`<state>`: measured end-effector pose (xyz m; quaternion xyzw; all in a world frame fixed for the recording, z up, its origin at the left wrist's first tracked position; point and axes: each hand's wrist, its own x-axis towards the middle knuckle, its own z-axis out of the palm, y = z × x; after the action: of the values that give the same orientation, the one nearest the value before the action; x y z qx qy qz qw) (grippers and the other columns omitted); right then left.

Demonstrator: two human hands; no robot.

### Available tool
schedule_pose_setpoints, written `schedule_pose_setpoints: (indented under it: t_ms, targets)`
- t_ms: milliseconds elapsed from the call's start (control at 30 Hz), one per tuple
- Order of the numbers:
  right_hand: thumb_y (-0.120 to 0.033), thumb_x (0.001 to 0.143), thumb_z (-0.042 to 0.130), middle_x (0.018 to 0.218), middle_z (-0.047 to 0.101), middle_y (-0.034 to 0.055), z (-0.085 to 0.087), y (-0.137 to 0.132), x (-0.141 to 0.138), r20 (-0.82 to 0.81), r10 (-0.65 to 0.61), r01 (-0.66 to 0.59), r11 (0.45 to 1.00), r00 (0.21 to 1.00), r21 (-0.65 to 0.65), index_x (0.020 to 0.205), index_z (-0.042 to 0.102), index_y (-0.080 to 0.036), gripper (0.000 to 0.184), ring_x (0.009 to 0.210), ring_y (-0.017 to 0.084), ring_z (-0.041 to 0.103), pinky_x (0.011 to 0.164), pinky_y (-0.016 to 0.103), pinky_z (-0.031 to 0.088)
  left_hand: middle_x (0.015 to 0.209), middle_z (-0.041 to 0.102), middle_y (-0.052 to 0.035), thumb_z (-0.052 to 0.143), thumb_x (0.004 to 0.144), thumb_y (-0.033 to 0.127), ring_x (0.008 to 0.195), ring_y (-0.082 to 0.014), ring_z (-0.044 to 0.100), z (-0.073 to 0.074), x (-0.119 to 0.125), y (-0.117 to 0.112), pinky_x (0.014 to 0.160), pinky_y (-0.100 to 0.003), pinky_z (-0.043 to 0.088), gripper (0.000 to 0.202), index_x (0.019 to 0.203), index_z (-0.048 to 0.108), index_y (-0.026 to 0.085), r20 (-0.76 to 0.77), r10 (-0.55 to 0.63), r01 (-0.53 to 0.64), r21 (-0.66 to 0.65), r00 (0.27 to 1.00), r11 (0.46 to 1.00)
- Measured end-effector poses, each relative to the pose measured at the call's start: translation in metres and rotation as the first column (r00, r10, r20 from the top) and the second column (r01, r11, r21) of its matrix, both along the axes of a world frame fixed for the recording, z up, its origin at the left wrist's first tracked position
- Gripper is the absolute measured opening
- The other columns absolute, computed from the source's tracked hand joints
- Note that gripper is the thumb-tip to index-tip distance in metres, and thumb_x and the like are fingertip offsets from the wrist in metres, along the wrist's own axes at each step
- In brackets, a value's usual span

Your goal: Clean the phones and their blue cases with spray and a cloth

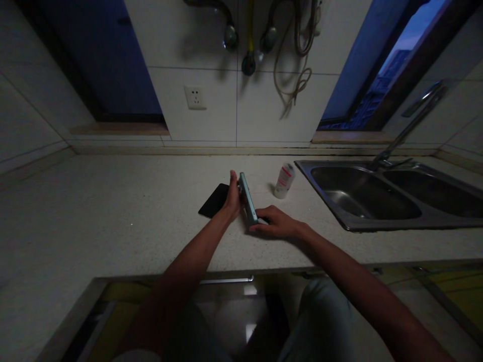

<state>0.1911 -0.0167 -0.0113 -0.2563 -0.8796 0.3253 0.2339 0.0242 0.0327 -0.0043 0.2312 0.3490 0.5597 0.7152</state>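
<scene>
My left hand is closed around a smartphone with a pale green edge, tilted on its side above the counter. The camera bumps show on the side facing my left palm. At the phone's lower end, my right hand pinches a small whitish thing against or close beside the phone's corner; its kind is unclear. A flat black rectangular object lies on the counter, partly hidden behind my left hand. To the right stands a white bottle with a pink-red label, leaning slightly in view.
A pale speckled countertop runs along a tiled wall. On the right is a double steel sink with a tall faucet. Above the counter are a wall socket, pipe valves and a hanging cord.
</scene>
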Motion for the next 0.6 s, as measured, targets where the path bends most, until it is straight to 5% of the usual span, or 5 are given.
schedule_pose_setpoints:
  t_ms: [167,300,433,600]
  targets:
    - [-0.064,0.082,0.067,0.070,0.050,-0.0021,0.000,0.003,0.003,-0.282,-0.197,0.135,0.965,0.939,-0.224,0.081,0.058,-0.018,0.047,0.061,0.012,0.044,0.056,0.025,0.037,0.064,0.065,-0.0018,0.062,0.090,0.044,0.053,-0.0154,0.062,0.005,-0.001,0.000,0.056,-0.026,0.053,0.027,0.090,0.064,0.017,0.170,-0.077,0.082,-0.028,0.982,0.996]
    - [-0.067,0.075,0.075,0.069,0.054,-0.0029,-0.006,0.004,0.003,-0.405,-0.250,0.034,0.881,0.879,-0.471,0.089,0.057,-0.020,0.052,0.050,0.008,0.041,0.045,0.023,0.035,0.081,0.075,-0.0073,0.063,0.086,0.031,0.076,-0.0218,0.073,0.002,0.001,-0.003,0.077,-0.034,0.059,0.024,0.103,0.068,0.015,0.250,-0.095,0.098,0.002,0.964,0.995]
    - [-0.055,0.073,0.082,0.069,0.058,-0.0029,-0.007,0.002,-0.001,-0.342,-0.123,-0.124,0.776,0.932,-0.618,0.091,0.061,-0.016,0.047,0.048,0.006,0.044,0.044,0.021,0.038,0.107,0.076,-0.0119,0.051,0.090,0.027,0.100,-0.0253,0.073,0.005,-0.001,-0.011,0.087,-0.040,0.058,0.033,0.117,0.067,0.016,0.301,-0.197,0.176,0.096,0.933,0.980]
    - [-0.042,0.068,0.087,0.066,0.058,-0.0042,-0.003,0.008,0.000,-0.259,-0.224,0.000,0.756,0.939,-0.655,0.087,0.065,-0.014,0.041,0.049,0.006,0.044,0.043,0.020,0.037,0.105,0.076,-0.0122,0.044,0.090,0.028,0.108,-0.0274,0.070,0.011,-0.007,-0.011,0.096,-0.050,0.054,0.040,0.121,0.067,0.016,0.376,-0.174,0.130,0.139,0.910,0.982]
